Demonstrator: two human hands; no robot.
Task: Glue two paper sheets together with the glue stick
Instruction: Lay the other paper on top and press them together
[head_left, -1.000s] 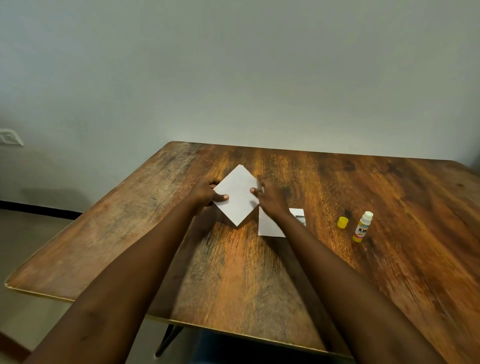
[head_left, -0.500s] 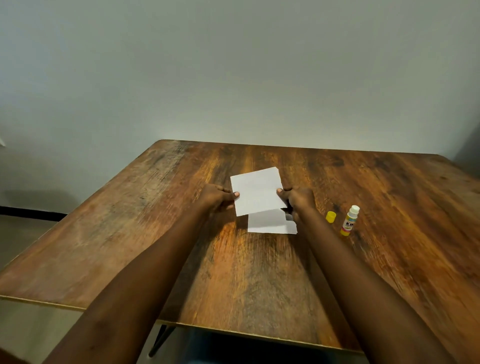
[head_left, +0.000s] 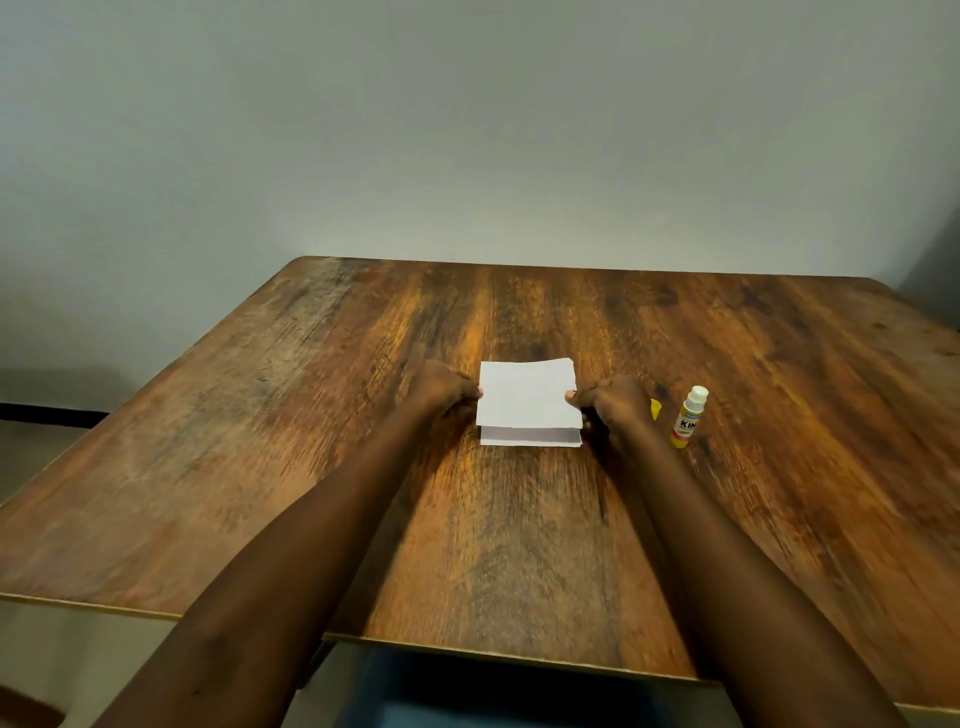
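A white paper sheet (head_left: 525, 392) hangs just above a second white sheet (head_left: 530, 437) that lies flat on the wooden table (head_left: 260, 441); only the lower sheet's near strip shows. My left hand (head_left: 441, 388) pinches the upper sheet's left edge and my right hand (head_left: 610, 402) pinches its right edge. The two sheets are nearly lined up. An uncapped glue stick (head_left: 688, 417) with a yellow label stands upright to the right of my right hand. Its yellow cap (head_left: 656, 408) lies between the hand and the stick, partly hidden.
A plain grey wall rises behind the table's far edge. The near table edge (head_left: 467, 652) runs across the bottom of the view, with something blue below it.
Both hands have turned the upper sheet from a diamond angle to square and carried it right and down over the lower sheet. The view has shifted a little.
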